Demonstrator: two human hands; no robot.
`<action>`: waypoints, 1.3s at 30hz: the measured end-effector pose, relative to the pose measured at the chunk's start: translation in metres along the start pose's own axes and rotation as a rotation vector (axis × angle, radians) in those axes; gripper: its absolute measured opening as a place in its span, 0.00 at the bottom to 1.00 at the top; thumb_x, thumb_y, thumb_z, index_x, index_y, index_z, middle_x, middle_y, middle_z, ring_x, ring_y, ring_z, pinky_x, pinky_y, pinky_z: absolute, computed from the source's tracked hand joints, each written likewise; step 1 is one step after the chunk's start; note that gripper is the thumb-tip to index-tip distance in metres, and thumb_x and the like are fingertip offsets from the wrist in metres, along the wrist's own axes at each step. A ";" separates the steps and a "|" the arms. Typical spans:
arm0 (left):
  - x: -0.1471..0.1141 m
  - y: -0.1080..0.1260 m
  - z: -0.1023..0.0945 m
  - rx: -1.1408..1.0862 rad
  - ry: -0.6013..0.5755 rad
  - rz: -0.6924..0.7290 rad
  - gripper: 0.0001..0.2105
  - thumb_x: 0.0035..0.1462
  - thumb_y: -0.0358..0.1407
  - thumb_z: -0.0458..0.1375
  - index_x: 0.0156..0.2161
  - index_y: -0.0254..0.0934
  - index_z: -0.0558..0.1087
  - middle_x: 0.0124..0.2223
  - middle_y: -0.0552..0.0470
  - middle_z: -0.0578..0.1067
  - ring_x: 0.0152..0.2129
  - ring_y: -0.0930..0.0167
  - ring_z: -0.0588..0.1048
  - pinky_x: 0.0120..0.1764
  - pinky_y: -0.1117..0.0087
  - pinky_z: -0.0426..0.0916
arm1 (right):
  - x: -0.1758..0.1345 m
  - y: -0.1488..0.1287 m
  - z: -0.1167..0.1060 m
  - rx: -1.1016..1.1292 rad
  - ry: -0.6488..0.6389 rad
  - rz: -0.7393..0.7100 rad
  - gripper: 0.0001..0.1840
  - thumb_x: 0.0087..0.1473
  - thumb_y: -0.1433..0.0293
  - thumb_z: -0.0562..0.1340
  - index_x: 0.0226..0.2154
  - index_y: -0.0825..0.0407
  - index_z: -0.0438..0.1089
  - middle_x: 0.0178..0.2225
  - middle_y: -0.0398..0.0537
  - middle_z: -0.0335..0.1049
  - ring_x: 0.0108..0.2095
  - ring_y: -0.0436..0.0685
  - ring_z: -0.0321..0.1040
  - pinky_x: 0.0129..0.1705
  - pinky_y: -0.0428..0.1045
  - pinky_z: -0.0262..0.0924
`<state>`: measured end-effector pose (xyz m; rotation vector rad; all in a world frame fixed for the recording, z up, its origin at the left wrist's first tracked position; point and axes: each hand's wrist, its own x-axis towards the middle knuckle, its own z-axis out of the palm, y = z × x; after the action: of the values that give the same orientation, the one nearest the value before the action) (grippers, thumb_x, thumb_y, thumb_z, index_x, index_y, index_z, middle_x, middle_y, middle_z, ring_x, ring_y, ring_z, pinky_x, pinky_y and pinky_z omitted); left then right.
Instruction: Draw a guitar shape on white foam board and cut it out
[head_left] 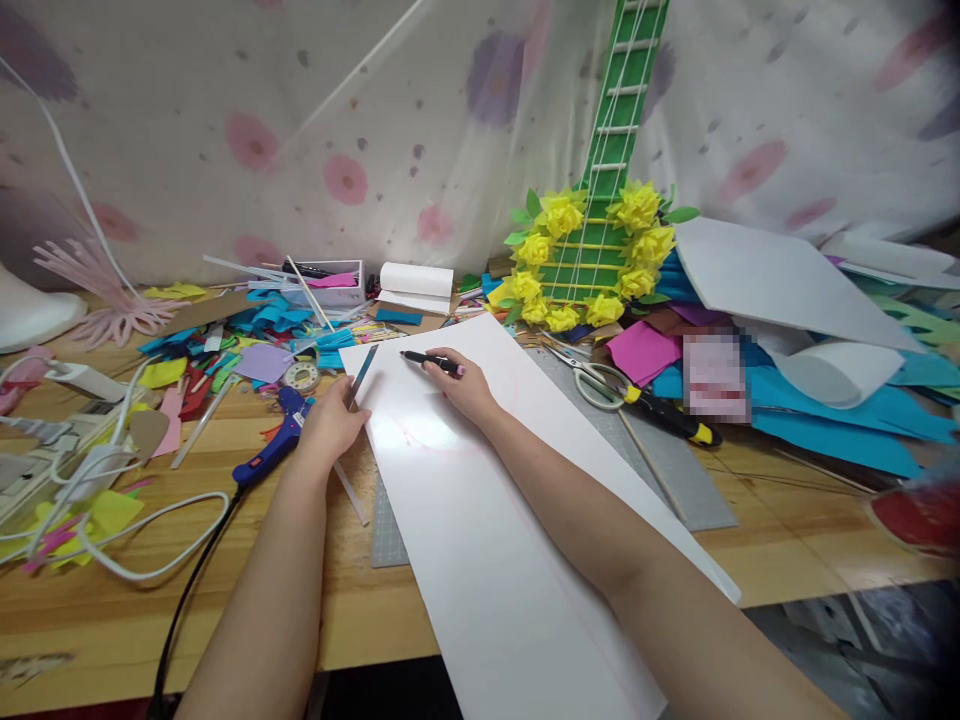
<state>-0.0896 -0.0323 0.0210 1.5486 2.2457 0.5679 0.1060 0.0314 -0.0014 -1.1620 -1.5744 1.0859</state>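
While gripping black marker (433,362) in closed fingers of right hand (466,388), taken as dial centre, pointing tip toward nine o'clock above far end of white sheet (450,530); not showing clearly any contact between tip and paper. Pinching thin dark strip (364,373) at nine o'clock in fingers of left hand (334,422), over sheet's left border.

Progress: showing faint pink lines near right hand and farther down toward five o'clock, so apparently being partly marked. Showing no distinct black line. Keeping long sides straight, seemingly uncut. Leaving broad white surface toward six o'clock.

Edges and room: running sheet from twelve o'clock down past near edge of counter (367,620) between five and six. Exposing bare wood at seven o'clock, between left forearm and sheet. Bordering at three o'clock with scissors (600,388) on grey cutting mat (709,505), just beside sheet. Limiting leftward room with blue glue gun (268,447) between eight and nine.
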 end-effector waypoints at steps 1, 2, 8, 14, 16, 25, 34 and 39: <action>0.000 0.000 0.000 -0.001 0.002 0.001 0.26 0.48 0.32 0.60 0.54 0.38 0.64 0.54 0.45 0.70 0.51 0.62 0.68 0.51 0.64 0.62 | 0.000 0.000 0.001 -0.007 -0.012 -0.003 0.16 0.48 0.56 0.60 0.39 0.45 0.72 0.33 0.42 0.71 0.27 0.49 0.62 0.30 0.45 0.60; 0.000 0.000 0.000 -0.002 0.004 0.002 0.26 0.47 0.32 0.60 0.54 0.39 0.64 0.54 0.45 0.71 0.51 0.62 0.69 0.51 0.64 0.62 | 0.001 0.001 0.001 -0.015 -0.017 0.002 0.16 0.48 0.56 0.60 0.39 0.45 0.72 0.32 0.42 0.71 0.27 0.49 0.62 0.31 0.45 0.60; 0.000 0.000 0.000 0.005 -0.004 -0.004 0.26 0.49 0.32 0.59 0.55 0.37 0.63 0.54 0.45 0.70 0.52 0.62 0.68 0.52 0.64 0.62 | 0.010 0.009 -0.002 -0.010 0.208 0.156 0.21 0.51 0.55 0.57 0.47 0.44 0.66 0.26 0.40 0.65 0.18 0.47 0.59 0.22 0.45 0.58; -0.001 0.003 -0.001 0.015 -0.013 -0.018 0.27 0.49 0.32 0.60 0.56 0.37 0.63 0.56 0.44 0.69 0.52 0.62 0.68 0.52 0.64 0.62 | 0.007 0.008 -0.009 -0.005 0.280 0.159 0.21 0.51 0.53 0.56 0.45 0.44 0.65 0.27 0.40 0.64 0.17 0.46 0.59 0.21 0.44 0.58; -0.001 0.003 -0.002 0.010 -0.009 -0.014 0.27 0.48 0.31 0.60 0.56 0.37 0.64 0.55 0.43 0.69 0.51 0.61 0.69 0.51 0.63 0.62 | 0.004 0.004 -0.007 0.008 0.197 0.145 0.21 0.50 0.53 0.57 0.44 0.44 0.66 0.28 0.40 0.65 0.17 0.45 0.59 0.21 0.44 0.58; -0.001 0.002 -0.001 0.021 -0.017 -0.013 0.26 0.49 0.32 0.60 0.55 0.37 0.63 0.55 0.43 0.70 0.51 0.60 0.68 0.51 0.63 0.62 | 0.009 0.008 0.004 -0.018 0.120 0.128 0.19 0.51 0.54 0.56 0.44 0.43 0.66 0.27 0.40 0.64 0.18 0.47 0.59 0.25 0.46 0.59; -0.001 0.003 -0.001 0.039 -0.020 -0.022 0.27 0.50 0.32 0.59 0.56 0.36 0.63 0.55 0.44 0.70 0.51 0.61 0.69 0.51 0.63 0.62 | 0.008 0.011 -0.014 -0.072 0.389 0.151 0.19 0.53 0.55 0.54 0.46 0.44 0.62 0.33 0.43 0.66 0.25 0.50 0.64 0.30 0.47 0.60; -0.001 0.002 -0.001 0.044 -0.021 -0.017 0.27 0.50 0.32 0.59 0.57 0.35 0.63 0.55 0.44 0.69 0.51 0.61 0.68 0.51 0.64 0.63 | 0.010 0.012 -0.002 -0.046 0.201 0.094 0.20 0.51 0.53 0.55 0.44 0.42 0.63 0.27 0.39 0.64 0.21 0.49 0.61 0.28 0.47 0.59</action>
<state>-0.0878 -0.0324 0.0231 1.5484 2.2682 0.4984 0.1086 0.0436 -0.0106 -1.3447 -1.4072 0.9644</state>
